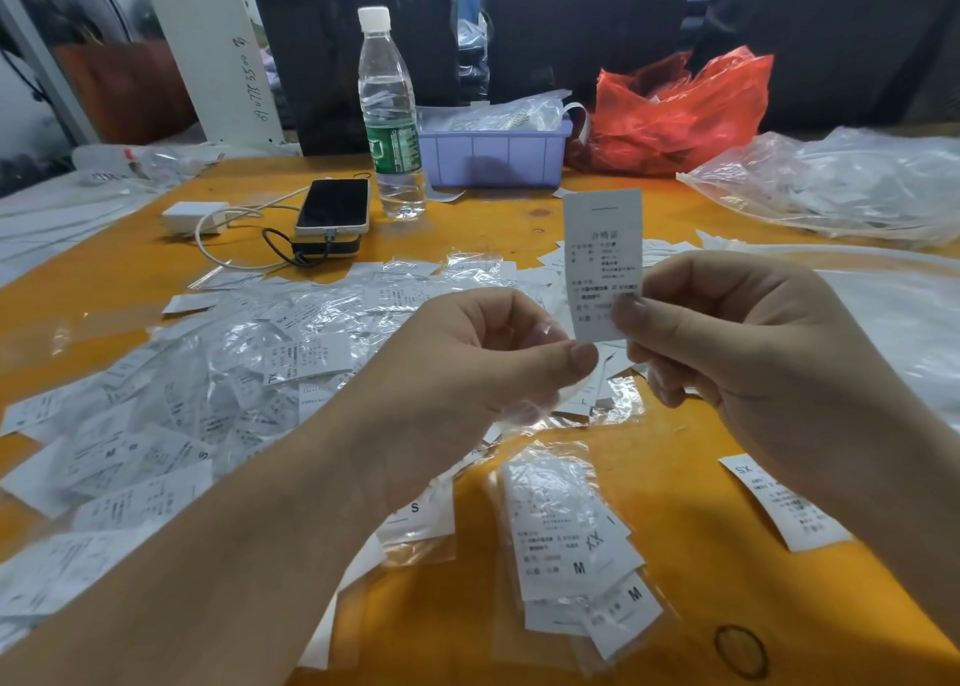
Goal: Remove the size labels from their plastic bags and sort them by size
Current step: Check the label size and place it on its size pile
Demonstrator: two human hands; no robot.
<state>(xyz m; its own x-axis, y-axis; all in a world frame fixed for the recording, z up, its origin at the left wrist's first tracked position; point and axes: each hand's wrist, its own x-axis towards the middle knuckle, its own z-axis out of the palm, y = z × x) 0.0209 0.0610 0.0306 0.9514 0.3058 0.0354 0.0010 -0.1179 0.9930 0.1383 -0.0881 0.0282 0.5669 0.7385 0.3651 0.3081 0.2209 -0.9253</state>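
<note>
One label [602, 264] stands upright above the table [457, 228], its lower edge pinched by the right hand [737, 352] between thumb and curled fingers. The left hand [467, 363] pinches a clear bag [524, 410], apparently just emptied. Step in hand: extraction, seemingly complete. The next move calls for reading the size, hidden here, then placing the label on a matching pile [576, 545] nearby.

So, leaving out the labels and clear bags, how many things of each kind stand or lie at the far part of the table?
Water bottle: 1
Phone: 1
White charger: 1
Purple bin: 1
Red plastic bag: 1
Total: 5
</note>
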